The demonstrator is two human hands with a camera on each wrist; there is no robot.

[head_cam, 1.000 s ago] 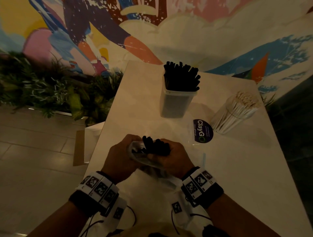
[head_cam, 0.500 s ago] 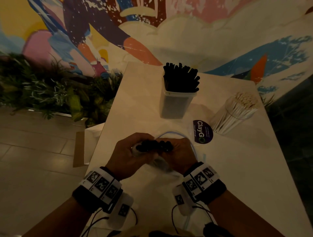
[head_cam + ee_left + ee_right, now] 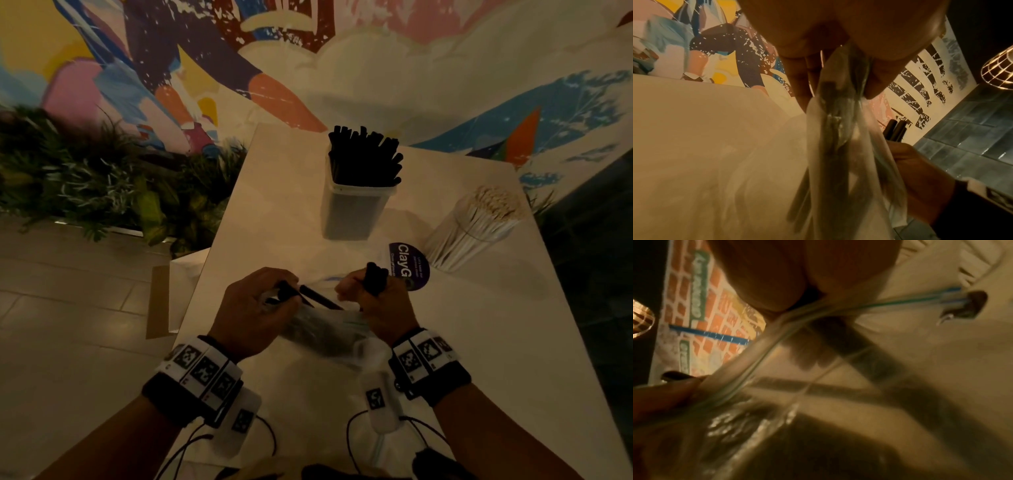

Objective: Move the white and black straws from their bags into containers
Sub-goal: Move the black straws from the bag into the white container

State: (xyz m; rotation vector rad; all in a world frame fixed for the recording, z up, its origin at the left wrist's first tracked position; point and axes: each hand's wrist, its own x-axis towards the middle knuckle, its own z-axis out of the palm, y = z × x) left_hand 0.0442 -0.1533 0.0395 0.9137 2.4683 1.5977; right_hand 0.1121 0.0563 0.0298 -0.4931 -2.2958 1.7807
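Note:
My right hand [image 3: 371,296] grips a small bundle of black straws [image 3: 375,281] that stands upright out of the fist; their tips also show in the left wrist view [image 3: 896,131]. My left hand [image 3: 263,305] pinches the clear zip bag [image 3: 322,329] near its mouth, and a few black straws [image 3: 320,297] poke from it toward the right hand. The bag [image 3: 840,146] hangs between my fingers. Farther back a clear square container [image 3: 354,212] stands full of black straws. A round clear container [image 3: 469,236] of white straws leans at the right.
A purple round sticker [image 3: 409,265] lies on the white table [image 3: 479,342] between the containers. Plants [image 3: 85,185] and a painted wall are to the left and behind. A paper bag [image 3: 186,270] stands on the floor by the table's left edge.
My hands have drawn apart. The right hand has pulled a bundle of black straws out of the bag and turned it upright, while the left keeps hold of the bag.

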